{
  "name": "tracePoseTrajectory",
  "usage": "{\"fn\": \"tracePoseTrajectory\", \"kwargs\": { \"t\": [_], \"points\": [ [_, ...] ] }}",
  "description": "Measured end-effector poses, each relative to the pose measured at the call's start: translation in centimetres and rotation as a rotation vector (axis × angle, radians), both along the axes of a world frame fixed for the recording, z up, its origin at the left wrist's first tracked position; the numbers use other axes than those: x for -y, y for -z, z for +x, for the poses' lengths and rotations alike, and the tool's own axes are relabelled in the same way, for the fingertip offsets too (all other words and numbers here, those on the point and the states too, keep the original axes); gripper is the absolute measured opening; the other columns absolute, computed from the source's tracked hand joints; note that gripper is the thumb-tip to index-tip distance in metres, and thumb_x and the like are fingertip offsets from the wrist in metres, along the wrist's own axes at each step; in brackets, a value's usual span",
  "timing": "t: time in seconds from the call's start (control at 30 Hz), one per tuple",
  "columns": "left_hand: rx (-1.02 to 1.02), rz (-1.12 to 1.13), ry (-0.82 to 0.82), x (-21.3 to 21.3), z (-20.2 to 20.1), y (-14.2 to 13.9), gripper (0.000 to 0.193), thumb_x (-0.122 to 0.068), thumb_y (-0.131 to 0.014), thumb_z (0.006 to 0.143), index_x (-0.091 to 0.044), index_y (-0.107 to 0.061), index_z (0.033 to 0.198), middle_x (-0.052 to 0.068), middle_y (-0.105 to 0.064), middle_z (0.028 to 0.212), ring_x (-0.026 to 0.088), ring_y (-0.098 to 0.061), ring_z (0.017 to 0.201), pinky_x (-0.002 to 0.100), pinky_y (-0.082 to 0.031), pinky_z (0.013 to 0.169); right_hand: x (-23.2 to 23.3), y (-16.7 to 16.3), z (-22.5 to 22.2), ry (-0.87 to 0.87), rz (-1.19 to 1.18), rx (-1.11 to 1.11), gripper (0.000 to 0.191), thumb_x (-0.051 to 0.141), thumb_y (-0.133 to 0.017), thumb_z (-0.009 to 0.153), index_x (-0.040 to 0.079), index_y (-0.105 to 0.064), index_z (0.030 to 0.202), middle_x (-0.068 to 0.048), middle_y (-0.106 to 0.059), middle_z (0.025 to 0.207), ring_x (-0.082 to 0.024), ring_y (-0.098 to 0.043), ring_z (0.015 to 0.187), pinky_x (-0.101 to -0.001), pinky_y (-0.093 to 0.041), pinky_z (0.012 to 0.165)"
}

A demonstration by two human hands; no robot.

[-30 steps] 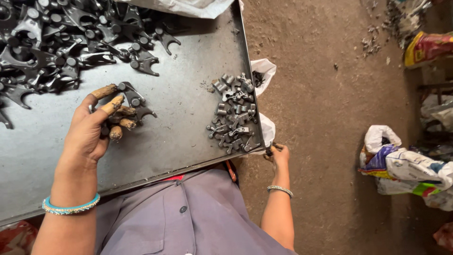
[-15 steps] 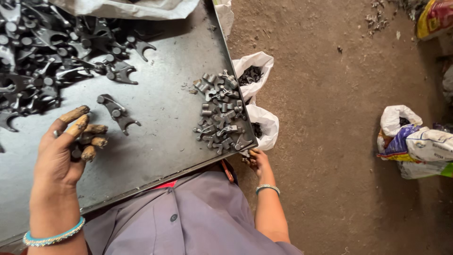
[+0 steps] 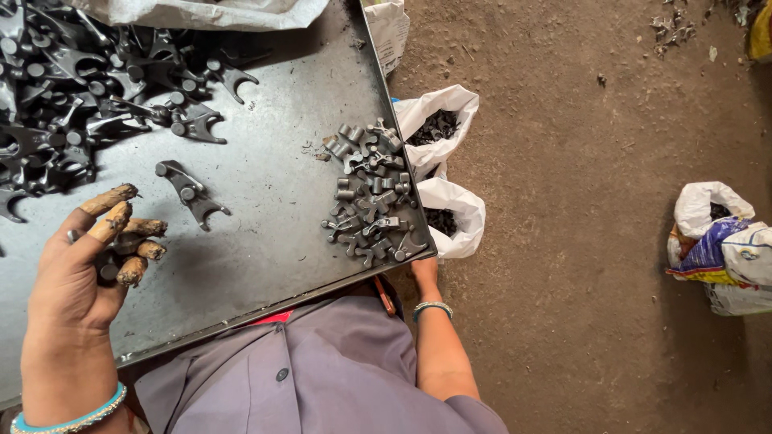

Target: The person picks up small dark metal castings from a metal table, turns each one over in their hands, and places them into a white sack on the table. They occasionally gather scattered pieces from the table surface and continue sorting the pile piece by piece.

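Note:
My left hand (image 3: 80, 269) hovers over the near left of a dark metal tray (image 3: 265, 265), its grimy ring and little fingers curled over a small dark metal part. A lone forked metal part (image 3: 191, 193) lies just right of those fingertips. A big heap of dark forked parts (image 3: 72, 96) fills the tray's far left. Smaller grey parts (image 3: 370, 193) are piled at the tray's right edge. My right hand (image 3: 425, 269) hangs below the tray's near right corner, beside a white bag (image 3: 458, 217); its fingers are hidden.
A second white bag (image 3: 441, 119) holding dark pieces stands by the tray's right edge. A bundle of white and coloured bags (image 3: 720, 241) sits on the dirt floor at the right. A pale sack (image 3: 201, 12) lies across the tray's far edge.
My left hand has drawn back from the lone forked part, which now lies apart from my fingers. My right hand stays low by the tray's corner, nearer the white bag.

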State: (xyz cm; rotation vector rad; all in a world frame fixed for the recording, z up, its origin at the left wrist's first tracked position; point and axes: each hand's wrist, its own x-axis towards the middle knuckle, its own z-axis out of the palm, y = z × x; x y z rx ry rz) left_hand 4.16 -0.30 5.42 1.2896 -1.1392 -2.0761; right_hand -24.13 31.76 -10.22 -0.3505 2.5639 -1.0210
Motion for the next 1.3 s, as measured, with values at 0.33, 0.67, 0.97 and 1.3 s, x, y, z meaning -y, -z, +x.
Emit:
{"fn": "tracePoseTrajectory", "kwargs": {
  "t": [0.33,0.67,0.97,1.3],
  "points": [
    [-0.058,0.047,-0.009,0.1,0.0,0.8,0.041,-0.019,-0.061,0.106,-0.004,-0.058,0.144,0.019,-0.072,0.104,0.022,-0.069,0.075,0.024,-0.044,0.05,-0.6,0.2,-1.8,0.309,-0.359,0.55,0.025,0.016,-0.074,0.088,0.006,-0.072,0.11,-0.005,-0.071,0.086,-0.016,-0.065,0.066,-0.0326,-0.05,0.051],
    [-0.069,0.085,-0.104,1.2,0.5,1.5,0.041,-0.023,-0.07,0.094,-0.008,-0.062,0.131,0.015,-0.074,0.091,0.017,-0.069,0.062,0.024,-0.046,0.042,3.2,-11.1,-8.7,0.232,-0.837,-0.105,0.011,0.005,-0.068,0.102,0.005,-0.064,0.112,-0.007,-0.071,0.101,-0.017,-0.069,0.083,-0.0308,-0.06,0.068],
    [-0.188,0.079,-0.188,1.4,1.2,1.0,0.033,-0.026,-0.067,0.095,-0.009,-0.065,0.124,0.012,-0.076,0.09,0.016,-0.071,0.062,0.025,-0.044,0.041,22.3,-17.6,9.2,-0.792,-0.169,-0.197,0.057,0.024,-0.093,0.07,0.004,-0.066,0.117,-0.014,-0.073,0.103,-0.028,-0.069,0.093,-0.0383,-0.055,0.082],
    [-0.268,0.145,-0.174,1.2,2.3,2.1,0.028,-0.027,-0.066,0.097,-0.007,-0.066,0.117,0.011,-0.076,0.089,0.017,-0.072,0.061,0.025,-0.046,0.04,23.5,-11.8,10.6,-0.865,-0.201,-0.287,0.05,0.005,-0.088,0.068,0.004,-0.063,0.111,-0.013,-0.065,0.106,-0.028,-0.062,0.102,-0.0376,-0.052,0.091]
  ]
}}
